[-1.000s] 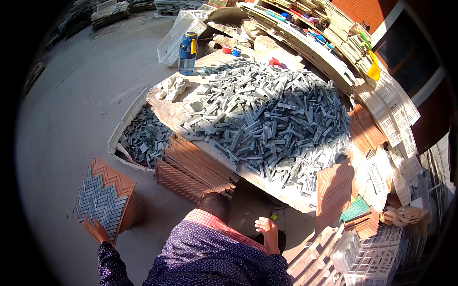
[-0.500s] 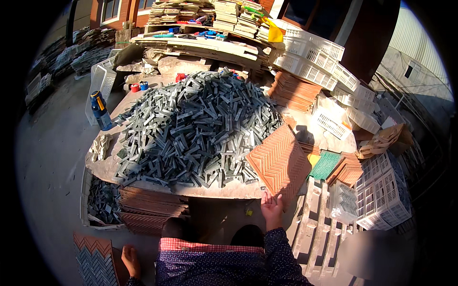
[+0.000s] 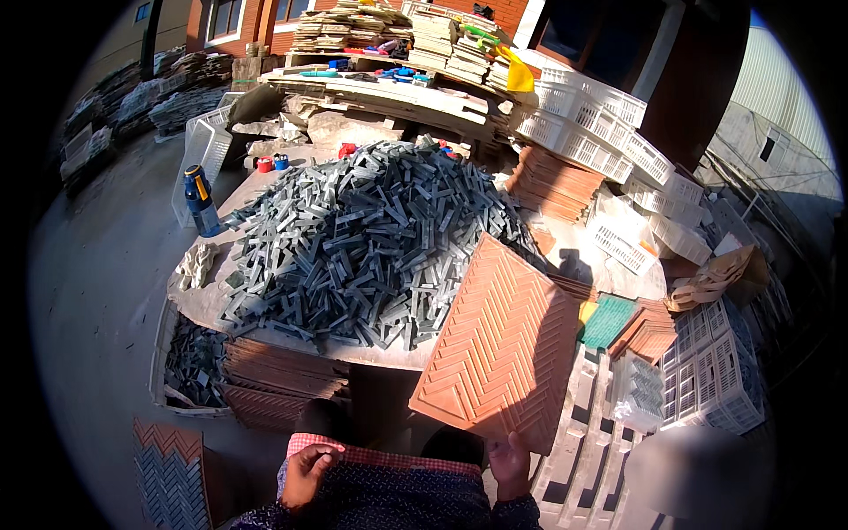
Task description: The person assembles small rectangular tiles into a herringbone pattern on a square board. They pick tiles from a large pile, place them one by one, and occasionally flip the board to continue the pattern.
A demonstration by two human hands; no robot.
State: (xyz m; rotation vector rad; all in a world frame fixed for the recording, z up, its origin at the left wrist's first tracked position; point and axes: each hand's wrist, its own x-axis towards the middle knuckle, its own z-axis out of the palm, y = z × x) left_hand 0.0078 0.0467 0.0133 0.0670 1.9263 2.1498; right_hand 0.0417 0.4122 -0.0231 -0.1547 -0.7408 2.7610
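Note:
My right hand (image 3: pixel 510 464) grips the lower edge of a reddish-brown board (image 3: pixel 495 344) with a raised herringbone pattern. The board is tilted, its far corner over the edge of a heap of grey stone strips (image 3: pixel 362 238), and its grooves hold no strips. My left hand (image 3: pixel 307 470) is loosely curled over my lap beside the red checked apron hem, with nothing visible in it. At the lower left, another herringbone board (image 3: pixel 168 477) stands mostly filled with grey strips.
The strips lie on a table (image 3: pixel 208 296) with a blue bottle (image 3: pixel 201 203) and pale gloves (image 3: pixel 196 265). Below its front edge are stacked brown boards (image 3: pixel 283 380) and a bin of strips (image 3: pixel 194 367). White crates (image 3: pixel 715 371) and a wooden pallet (image 3: pixel 587 442) stand right.
My right hand has drawn the board nearer and to the lower left, off the stack on the right. My left hand has come from beside the filled board to my lap.

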